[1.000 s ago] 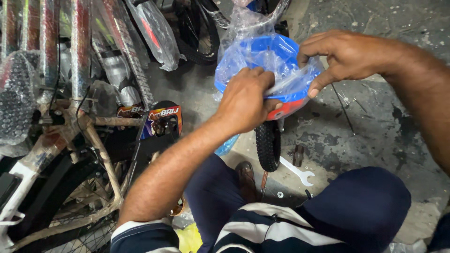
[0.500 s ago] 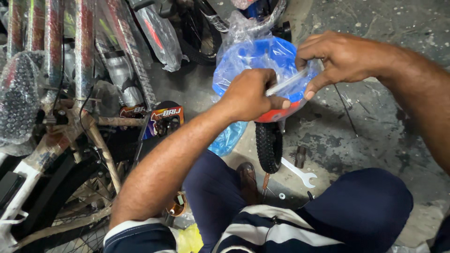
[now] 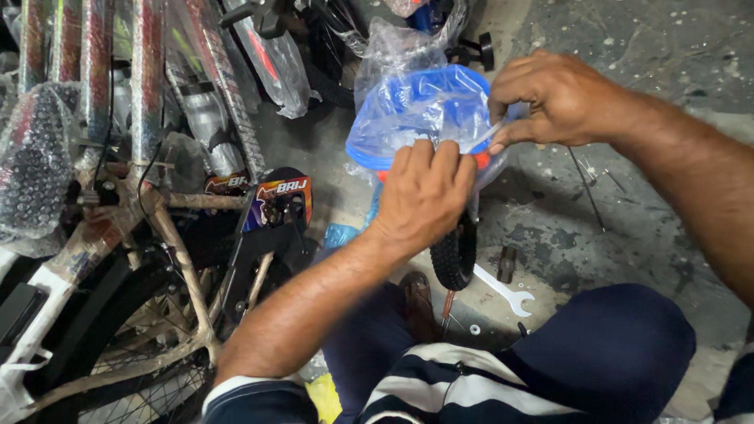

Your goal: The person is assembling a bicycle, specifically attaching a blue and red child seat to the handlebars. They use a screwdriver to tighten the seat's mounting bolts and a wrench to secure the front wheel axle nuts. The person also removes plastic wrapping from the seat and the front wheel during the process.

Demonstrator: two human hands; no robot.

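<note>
A blue and red bicycle mudguard [image 3: 416,110] wrapped in clear plastic film [image 3: 400,59] sits over a small black knobby tyre [image 3: 454,255]. My left hand [image 3: 424,192] presses on the near edge of the wrapped mudguard, fingers curled over the film. My right hand [image 3: 554,98] pinches a strip of the plastic film at the mudguard's right side, between thumb and forefinger. My arms cross in front of my dark blue trousers.
Wrapped bicycle frames [image 3: 141,94] stand packed at the left, with a chain guard [image 3: 271,212] close by. A white spanner [image 3: 506,290], a screwdriver [image 3: 446,308] and small bolts [image 3: 506,263] lie on the stained concrete floor [image 3: 628,204] by my knee.
My right hand has pulled a strip of the film out to the right. My left hand has shifted slightly down on the mudguard's edge.
</note>
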